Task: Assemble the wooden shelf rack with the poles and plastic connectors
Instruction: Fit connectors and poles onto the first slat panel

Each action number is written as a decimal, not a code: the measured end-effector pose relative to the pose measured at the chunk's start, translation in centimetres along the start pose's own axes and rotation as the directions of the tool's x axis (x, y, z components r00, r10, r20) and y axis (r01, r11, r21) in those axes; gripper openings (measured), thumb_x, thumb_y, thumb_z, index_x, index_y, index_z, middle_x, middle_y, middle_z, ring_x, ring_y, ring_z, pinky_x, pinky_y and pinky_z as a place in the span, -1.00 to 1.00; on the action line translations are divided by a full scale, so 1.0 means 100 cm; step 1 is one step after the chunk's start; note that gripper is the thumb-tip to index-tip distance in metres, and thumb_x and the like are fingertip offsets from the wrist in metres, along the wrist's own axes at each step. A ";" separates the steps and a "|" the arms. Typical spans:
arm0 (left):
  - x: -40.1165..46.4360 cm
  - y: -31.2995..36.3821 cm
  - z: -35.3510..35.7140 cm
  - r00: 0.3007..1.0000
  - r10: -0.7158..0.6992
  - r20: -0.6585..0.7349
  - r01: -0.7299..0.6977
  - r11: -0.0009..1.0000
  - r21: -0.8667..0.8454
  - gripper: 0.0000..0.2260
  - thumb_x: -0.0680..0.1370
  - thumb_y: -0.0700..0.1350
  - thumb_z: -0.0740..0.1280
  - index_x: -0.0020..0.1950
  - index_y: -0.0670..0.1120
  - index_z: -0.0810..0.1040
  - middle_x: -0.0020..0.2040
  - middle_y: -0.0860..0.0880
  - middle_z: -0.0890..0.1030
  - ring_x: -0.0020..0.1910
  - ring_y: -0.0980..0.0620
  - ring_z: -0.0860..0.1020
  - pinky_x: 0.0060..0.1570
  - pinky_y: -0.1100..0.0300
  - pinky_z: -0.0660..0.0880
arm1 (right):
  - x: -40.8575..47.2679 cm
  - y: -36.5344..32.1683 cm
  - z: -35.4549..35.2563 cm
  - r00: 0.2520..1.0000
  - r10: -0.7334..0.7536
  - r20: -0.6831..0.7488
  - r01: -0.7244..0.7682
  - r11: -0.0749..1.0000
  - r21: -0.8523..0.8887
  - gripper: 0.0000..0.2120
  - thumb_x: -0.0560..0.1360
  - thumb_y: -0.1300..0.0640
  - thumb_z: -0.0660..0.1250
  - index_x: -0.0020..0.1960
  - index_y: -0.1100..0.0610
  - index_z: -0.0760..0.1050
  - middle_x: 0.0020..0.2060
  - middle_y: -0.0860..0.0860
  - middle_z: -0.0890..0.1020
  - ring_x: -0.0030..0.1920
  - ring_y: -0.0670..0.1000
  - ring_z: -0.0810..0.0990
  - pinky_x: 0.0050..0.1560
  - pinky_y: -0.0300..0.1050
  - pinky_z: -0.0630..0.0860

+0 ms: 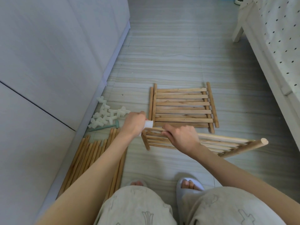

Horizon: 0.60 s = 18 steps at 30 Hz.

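I hold a slatted wooden shelf panel (215, 144) tilted above the floor in front of my knees. My right hand (181, 138) grips its upper rail near the left end. My left hand (134, 123) grips a white plastic connector (149, 124) at the left tip of that rail. A second slatted panel (181, 107) lies flat on the floor just beyond. A pile of white connectors (108, 114) sits by the wall to the left. Several wooden poles (90, 158) lie in a bundle under my left forearm.
A pale wardrobe wall (56, 62) runs along the left. A white bed frame (266, 62) with dotted bedding borders the right. A small green mallet (105, 127) lies beside the connectors. My feet in grey slippers (188, 184) stand on the striped floor.
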<state>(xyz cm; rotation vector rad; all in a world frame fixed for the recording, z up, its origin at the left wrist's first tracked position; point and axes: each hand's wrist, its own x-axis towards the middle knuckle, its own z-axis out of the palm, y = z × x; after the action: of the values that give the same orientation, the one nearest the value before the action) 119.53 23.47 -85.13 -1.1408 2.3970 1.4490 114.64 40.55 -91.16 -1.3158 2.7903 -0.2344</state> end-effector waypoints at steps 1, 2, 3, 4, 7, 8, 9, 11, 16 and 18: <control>0.001 -0.003 0.001 1.000 0.016 -0.016 -0.016 1.000 0.002 -0.71 0.58 -0.14 0.10 -0.21 -0.18 0.55 -0.15 -0.19 0.58 -0.27 -0.04 0.48 -0.28 0.11 0.46 | -0.001 -0.001 0.001 1.000 0.000 -0.011 0.000 1.000 0.007 -0.65 0.61 -0.17 -0.03 0.18 -0.04 0.41 -0.28 0.04 0.64 -0.25 0.16 0.60 -0.39 -0.15 0.23; 0.001 -0.006 0.002 0.999 0.027 -0.032 -0.027 1.000 -0.001 -0.68 0.58 -0.14 0.09 -0.26 -0.14 0.55 -0.24 -0.12 0.56 -0.31 0.00 0.47 -0.38 0.16 0.39 | -0.002 -0.002 0.002 1.000 0.000 -0.017 0.000 1.000 0.011 -0.65 0.61 -0.17 -0.03 0.17 -0.04 0.41 -0.27 0.03 0.64 -0.24 0.16 0.60 -0.39 -0.15 0.23; 0.001 -0.008 0.003 0.998 0.031 -0.053 -0.031 1.000 0.002 -0.67 0.58 -0.14 0.08 -0.26 -0.13 0.56 -0.30 -0.08 0.52 -0.33 0.02 0.46 -0.43 0.19 0.34 | -0.002 -0.002 0.002 1.000 0.000 -0.017 0.001 1.000 0.014 -0.66 0.61 -0.17 -0.03 0.17 -0.04 0.41 -0.25 0.02 0.64 -0.23 0.15 0.60 -0.39 -0.14 0.24; 0.000 -0.008 0.004 0.997 0.030 -0.076 -0.030 1.000 0.011 -0.66 0.59 -0.14 0.07 -0.24 -0.13 0.57 -0.32 -0.06 0.51 -0.34 0.04 0.46 -0.45 0.20 0.33 | -0.002 -0.001 0.002 1.000 -0.002 -0.011 0.003 1.000 0.016 -0.66 0.61 -0.17 -0.04 0.18 -0.05 0.40 -0.23 0.02 0.65 -0.21 0.14 0.60 -0.38 -0.14 0.24; -0.001 -0.007 0.007 0.990 0.051 -0.133 -0.044 0.998 0.052 -0.65 0.59 -0.14 0.05 -0.19 -0.16 0.59 -0.34 -0.05 0.49 -0.36 0.06 0.46 -0.48 0.20 0.32 | -0.002 -0.002 0.000 1.000 -0.001 0.006 0.001 1.000 0.017 -0.66 0.61 -0.16 -0.04 0.19 -0.04 0.39 -0.20 0.02 0.64 -0.18 0.14 0.60 -0.37 -0.13 0.24; -0.002 -0.007 0.007 0.988 0.053 -0.146 -0.044 0.997 0.065 -0.64 0.60 -0.14 0.04 -0.18 -0.17 0.59 -0.34 -0.05 0.49 -0.37 0.06 0.46 -0.48 0.20 0.34 | -0.002 -0.002 -0.001 1.000 0.000 0.010 0.000 1.000 0.020 -0.66 0.61 -0.16 -0.04 0.20 -0.05 0.39 -0.19 0.02 0.65 -0.17 0.15 0.60 -0.36 -0.14 0.24; -0.003 -0.007 0.007 0.986 0.054 -0.155 -0.043 0.996 0.073 -0.64 0.60 -0.13 0.03 -0.16 -0.19 0.59 -0.34 -0.06 0.49 -0.37 0.06 0.47 -0.46 0.18 0.38 | -0.001 -0.003 -0.001 1.000 0.003 0.013 -0.004 1.000 0.025 -0.66 0.61 -0.16 -0.03 0.21 -0.06 0.39 -0.18 0.02 0.65 -0.15 0.16 0.60 -0.35 -0.14 0.25; -0.004 -0.008 0.007 0.987 0.056 -0.151 -0.045 0.996 0.076 -0.63 0.60 -0.11 0.03 -0.12 -0.22 0.59 -0.33 -0.06 0.49 -0.36 0.04 0.47 -0.34 0.14 0.45 | -0.001 -0.003 -0.003 0.999 0.010 0.030 -0.011 0.999 0.037 -0.66 0.61 -0.17 -0.03 0.23 -0.08 0.39 -0.14 0.02 0.66 -0.11 0.16 0.61 -0.33 -0.14 0.26; -0.003 -0.014 0.006 0.986 0.066 -0.153 -0.056 0.996 0.069 -0.64 0.58 -0.09 0.06 -0.10 -0.22 0.59 -0.33 -0.05 0.49 -0.36 0.04 0.46 -0.29 0.13 0.48 | -0.002 -0.003 -0.002 0.998 -0.002 0.058 0.001 1.000 0.028 -0.65 0.61 -0.17 -0.04 0.24 -0.06 0.38 -0.15 0.05 0.66 -0.13 0.17 0.61 -0.33 -0.14 0.25; -0.003 -0.011 0.007 0.983 0.070 -0.170 -0.058 0.995 0.078 -0.62 0.59 -0.09 0.04 -0.13 -0.23 0.59 -0.35 -0.05 0.49 -0.38 0.04 0.47 -0.31 0.12 0.49 | -0.001 -0.003 -0.004 0.997 0.000 0.074 -0.002 1.000 0.020 -0.65 0.61 -0.16 -0.05 0.21 -0.04 0.39 -0.15 0.05 0.65 -0.14 0.17 0.60 -0.34 -0.13 0.25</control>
<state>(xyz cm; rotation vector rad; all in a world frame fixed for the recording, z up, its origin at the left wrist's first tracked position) 120.31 23.91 -86.19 -1.2305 2.6017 1.3185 114.86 40.48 -90.77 -1.2914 2.7208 -0.2083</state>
